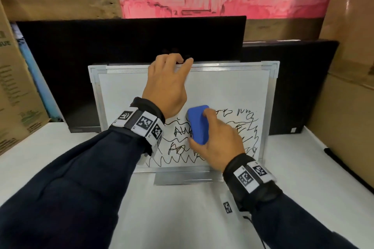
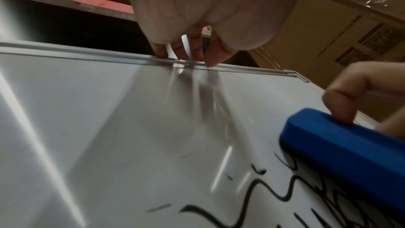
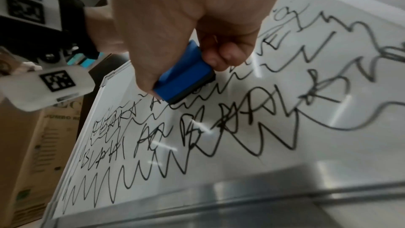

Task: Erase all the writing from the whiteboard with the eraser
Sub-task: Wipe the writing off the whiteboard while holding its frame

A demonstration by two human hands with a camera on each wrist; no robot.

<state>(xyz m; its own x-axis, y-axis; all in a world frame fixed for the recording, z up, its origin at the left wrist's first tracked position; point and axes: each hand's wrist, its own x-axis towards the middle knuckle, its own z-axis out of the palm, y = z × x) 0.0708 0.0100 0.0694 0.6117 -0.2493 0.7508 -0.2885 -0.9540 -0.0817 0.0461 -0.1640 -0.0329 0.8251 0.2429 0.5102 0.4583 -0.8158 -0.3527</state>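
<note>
The right hand [image 1: 218, 139] holds the blue eraser [image 1: 198, 124], with the thumb on one side and the fingers curled round the other. The eraser is pressed flat on the whiteboard [image 1: 222, 89], near the middle, right at the top edge of the black writing [image 3: 219, 127]. The left hand [image 1: 167, 87] grips the top rim of the whiteboard, with its fingers [image 2: 197, 49] hooked over the silver frame and the thumb in front. The top half of the board is white and bare. The bottom half is full of squiggles and letters. The board stands up on a white table [image 1: 182, 218] and leans back a little. Behind it is a black screen [image 1: 121, 46]. Brown boxes [image 1: 14, 97] stand at the sides.
</note>
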